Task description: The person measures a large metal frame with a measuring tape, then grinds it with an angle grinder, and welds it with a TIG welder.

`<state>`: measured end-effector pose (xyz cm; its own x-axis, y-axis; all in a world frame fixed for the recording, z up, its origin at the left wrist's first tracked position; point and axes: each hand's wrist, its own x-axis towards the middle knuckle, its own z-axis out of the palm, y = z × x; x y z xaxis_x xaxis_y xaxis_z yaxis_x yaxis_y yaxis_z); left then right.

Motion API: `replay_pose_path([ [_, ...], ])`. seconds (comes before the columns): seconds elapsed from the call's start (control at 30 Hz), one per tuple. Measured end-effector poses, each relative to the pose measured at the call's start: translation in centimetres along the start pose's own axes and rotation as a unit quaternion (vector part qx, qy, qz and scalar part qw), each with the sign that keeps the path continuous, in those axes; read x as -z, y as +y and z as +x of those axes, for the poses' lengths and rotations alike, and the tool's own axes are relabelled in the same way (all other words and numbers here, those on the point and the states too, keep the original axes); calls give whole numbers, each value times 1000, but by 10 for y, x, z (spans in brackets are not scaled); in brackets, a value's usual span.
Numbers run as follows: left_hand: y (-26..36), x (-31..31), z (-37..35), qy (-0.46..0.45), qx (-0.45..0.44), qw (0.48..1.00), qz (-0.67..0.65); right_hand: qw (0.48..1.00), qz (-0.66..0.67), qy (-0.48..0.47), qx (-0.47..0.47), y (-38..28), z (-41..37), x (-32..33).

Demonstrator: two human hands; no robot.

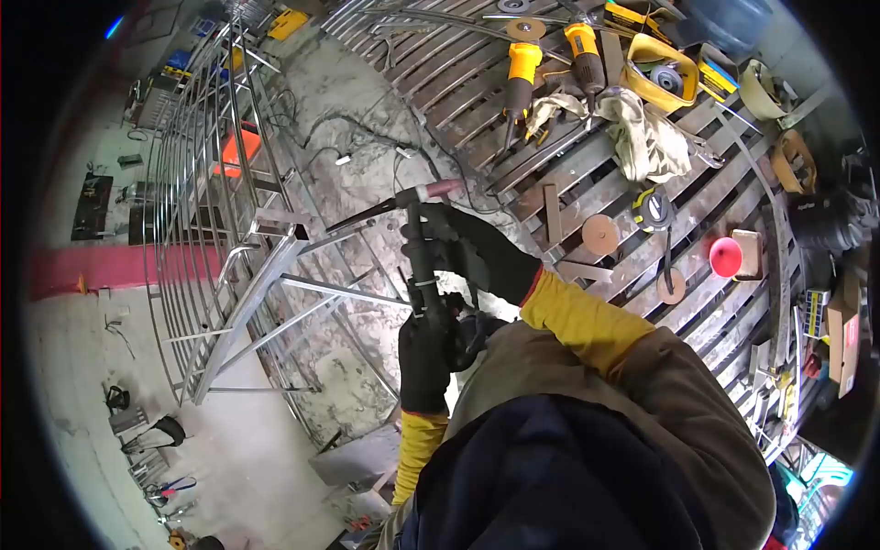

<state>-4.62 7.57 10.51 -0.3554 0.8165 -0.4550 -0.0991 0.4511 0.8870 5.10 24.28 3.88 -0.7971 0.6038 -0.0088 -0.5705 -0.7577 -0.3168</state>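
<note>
Both of my hands wear dark gloves and are closed on a TIG welding torch (421,252). Its pink nozzle (445,188) points right and its long black back cap (362,214) points left. My right hand (472,249) grips the upper handle, just below the torch head. Lower down, my left hand (425,365) is wrapped round the handle's bottom end, where a black cable (472,341) loops out. Left of the hands stands a shiny metal tube frame (246,316) with many bars.
A slatted metal bench (541,197) on the right carries two yellow grinders (524,69) (584,46), a cloth glove (644,137), a tape measure (653,210), a red cup (725,258) and a yellow container (660,73). Cables (344,119) trail across the floor behind.
</note>
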Motion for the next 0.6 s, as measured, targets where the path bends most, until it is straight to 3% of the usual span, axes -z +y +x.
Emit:
replay_pose_path([
  [0.03,-3,0,4,-2,0,1000,1,1000,9,-15,18,-2,-2,4],
  [0.1,-13,2,12,-66,-140,974,165,992,-78,87,55,3,-8,-16],
  [0.13,-8,-4,10,-97,-107,965,219,997,-49,45,39,6,-14,-22],
  [0.17,2,-7,4,-78,51,992,80,1000,-20,3,24,8,-16,-24],
  [0.3,7,-5,-2,-89,66,992,55,997,-75,5,18,1,-20,-25],
  [0.47,7,-9,-3,-56,41,996,52,999,-43,25,7,5,-13,-2],
  [0.53,7,-7,-5,-36,-8,999,-33,999,28,6,28,4,-5,11],
  [0.57,0,-5,2,-37,-7,999,-33,996,43,45,67,7,-6,17],
  [0.6,-16,0,16,-72,-196,945,250,995,9,78,60,14,-1,8],
])
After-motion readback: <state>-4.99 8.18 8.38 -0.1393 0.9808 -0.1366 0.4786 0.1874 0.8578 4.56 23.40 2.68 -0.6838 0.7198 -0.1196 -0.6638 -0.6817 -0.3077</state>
